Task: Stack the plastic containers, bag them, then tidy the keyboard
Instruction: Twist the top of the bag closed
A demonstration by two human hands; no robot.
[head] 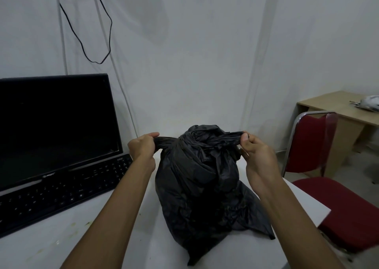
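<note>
while black bag (pixel 201 186) stands between them, left hand (pixel 143 145) and right hand (pixel 256 155) each pinch a handle, containers presumably inside

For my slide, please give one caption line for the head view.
Both hands, left and right, pull the black bag's handles apart on the white table, beside the keyboard.
</note>
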